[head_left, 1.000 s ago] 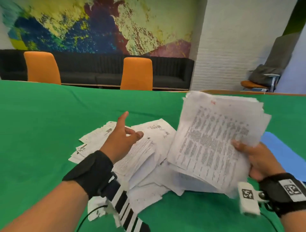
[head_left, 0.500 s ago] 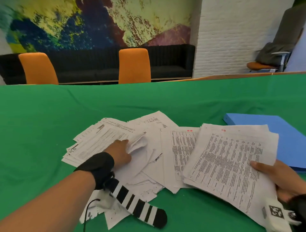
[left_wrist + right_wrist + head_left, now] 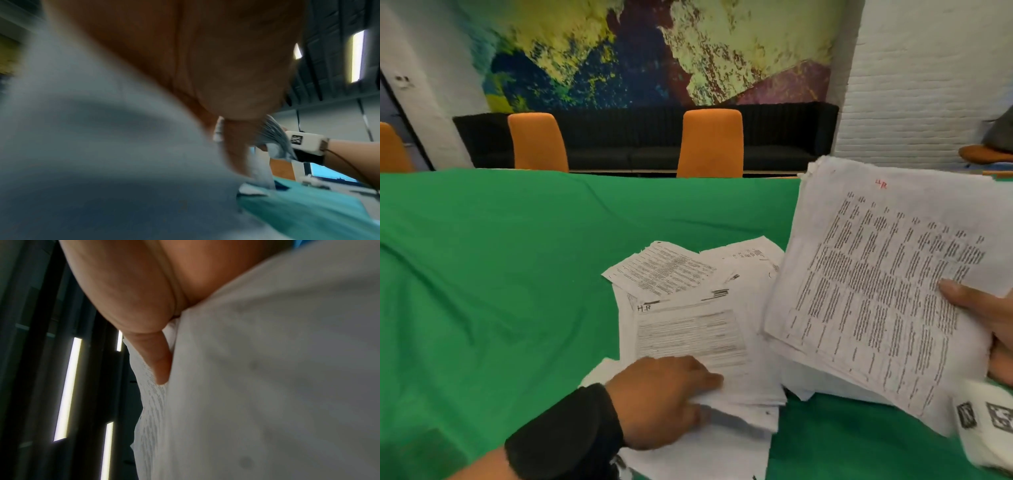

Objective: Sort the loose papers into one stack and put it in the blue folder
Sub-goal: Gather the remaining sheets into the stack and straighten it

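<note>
i had the right hand (image 3: 996,329) gripping the stack (image 3: 876,291), thumb on top, raised above the green counter (image 3: 500,274). left hand (image 3: 664,394) fingers curled, pinching loose papers (image 3: 688,325). orange chairs (image 3: 710,142) and a mural (image 3: 637,51) stood beyond.

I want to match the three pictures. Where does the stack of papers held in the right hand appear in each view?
Head: the held stack fills the right side, lifted above the green table, the right hand gripping its right edge.
Left wrist: small, right of centre, fanned sheet edges beside the white tagged wrist device.
Right wrist: blurred, covering the right half.
Shared landmark: the thumb on the stack's printed top sheet.
</note>
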